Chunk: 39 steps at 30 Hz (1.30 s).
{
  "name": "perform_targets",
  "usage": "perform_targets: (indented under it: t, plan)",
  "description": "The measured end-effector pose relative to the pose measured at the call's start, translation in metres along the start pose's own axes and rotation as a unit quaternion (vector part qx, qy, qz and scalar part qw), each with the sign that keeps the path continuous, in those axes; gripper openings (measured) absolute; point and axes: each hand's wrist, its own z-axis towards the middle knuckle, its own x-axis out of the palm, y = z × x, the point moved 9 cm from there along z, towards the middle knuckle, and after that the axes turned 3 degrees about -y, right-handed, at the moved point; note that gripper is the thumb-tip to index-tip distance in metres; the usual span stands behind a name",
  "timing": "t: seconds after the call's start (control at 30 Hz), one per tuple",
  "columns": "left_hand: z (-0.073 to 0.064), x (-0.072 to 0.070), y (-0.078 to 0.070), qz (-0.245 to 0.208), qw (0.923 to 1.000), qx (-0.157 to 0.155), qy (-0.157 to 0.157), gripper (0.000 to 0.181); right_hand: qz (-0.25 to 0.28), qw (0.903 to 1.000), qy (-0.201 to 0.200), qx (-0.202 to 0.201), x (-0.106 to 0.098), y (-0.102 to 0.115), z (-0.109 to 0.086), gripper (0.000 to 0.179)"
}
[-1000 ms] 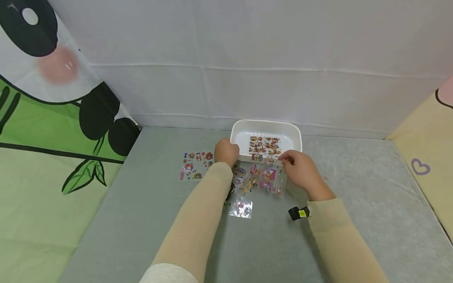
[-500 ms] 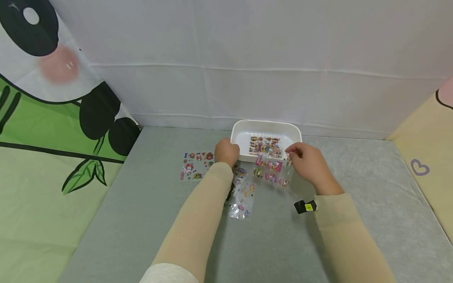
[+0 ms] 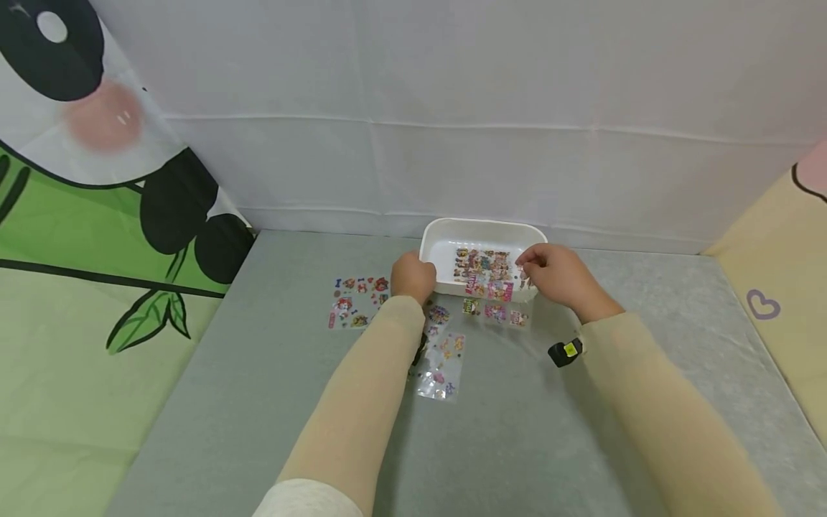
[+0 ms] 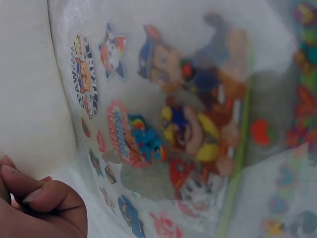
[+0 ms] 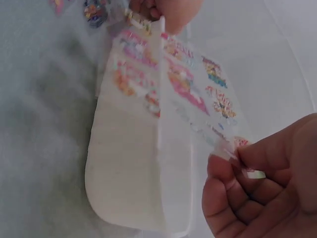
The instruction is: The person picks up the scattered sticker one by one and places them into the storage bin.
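A white plastic tray point(image 3: 483, 224) stands at the back of the table. My left hand point(image 3: 413, 278) grips its near left corner; in the left wrist view the curled fingers point(image 4: 54, 198) sit at the white wall. My right hand point(image 3: 557, 274) pinches a corner of a clear sticker sheet point(image 3: 499, 290) between thumb and fingertips. That sheet drapes across the front rim, partly over the inside and partly hanging outside. Inside the tray lie other sticker sheets point(image 3: 479, 261) with small cartoon figures.
Left of the tray lies another clear sticker sheet point(image 3: 359, 301), partly covered by the left arm. More clear sheets point(image 3: 441, 365) overlap on the grey table point(image 3: 504, 445) in front. A white cloth backdrop point(image 3: 478, 165) rises right behind the tray.
My right hand has lifted the sticker sheet off the sheets in front and carried it up and away over the tray's front rim. The left hand has stayed at the tray's corner.
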Motion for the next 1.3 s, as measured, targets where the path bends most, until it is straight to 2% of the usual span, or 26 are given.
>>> perform_targets:
  t: [0.23,0.43,0.63,0.8,1.03,1.3]
  plan:
    - [0.0,0.001,0.0,-0.01,0.9999,0.0,-0.004,0.029,0.013,0.999,0.041,0.01,-0.001,-0.012,0.024,0.03]
    - [0.001,0.005,0.001,-0.005,1.0,0.0,-0.007,0.028,0.059,0.9966,0.052,0.026,-0.005,-0.025,0.037,0.028]
    - [0.001,0.004,0.001,-0.013,0.9999,-0.001,-0.007,0.029,0.085,0.9952,0.035,0.033,-0.011,-0.033,0.048,0.028]
    - [0.003,0.006,0.003,-0.014,0.9999,0.003,-0.006,0.028,0.082,0.9959,0.021,0.03,-0.015,-0.027,0.055,0.029]
    - [0.004,0.007,0.003,-0.011,0.9999,0.005,-0.004,0.031,0.058,0.9978,-0.026,0.016,-0.025,-0.015,0.063,0.03]
    - [0.003,0.007,0.003,-0.008,0.9999,0.005,-0.006,0.031,0.052,0.9977,-0.044,-0.001,-0.019,-0.011,0.062,0.029]
